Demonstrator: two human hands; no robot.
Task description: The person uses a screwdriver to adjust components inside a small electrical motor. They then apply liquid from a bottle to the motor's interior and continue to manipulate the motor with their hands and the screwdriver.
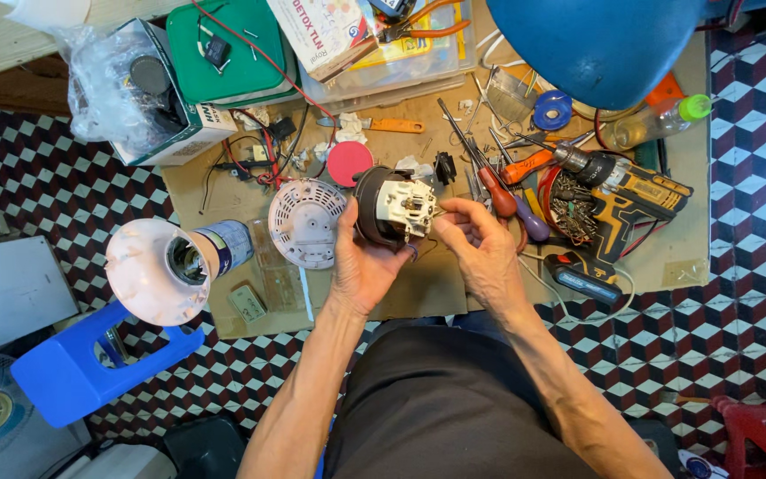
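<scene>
My left hand (361, 262) grips a dark round motor housing (374, 206) with a cream plastic block (407, 206) on its front, held above a brown cardboard sheet (418, 293). My right hand (480, 248) pinches at the right edge of the cream block with fingertips together. A white round vented cover (306, 222) lies just left of my left hand. A red disc (348, 162) sits behind it.
Screwdrivers (498, 182), a yellow-black cordless drill (631, 191), a tin of screws (571, 206) and a blue tape roll (551, 110) lie right. A white funnel-shaped housing (154, 269) rests on a blue stool (90, 364). A green case (223, 53), boxes and a bottle (658, 120) stand behind.
</scene>
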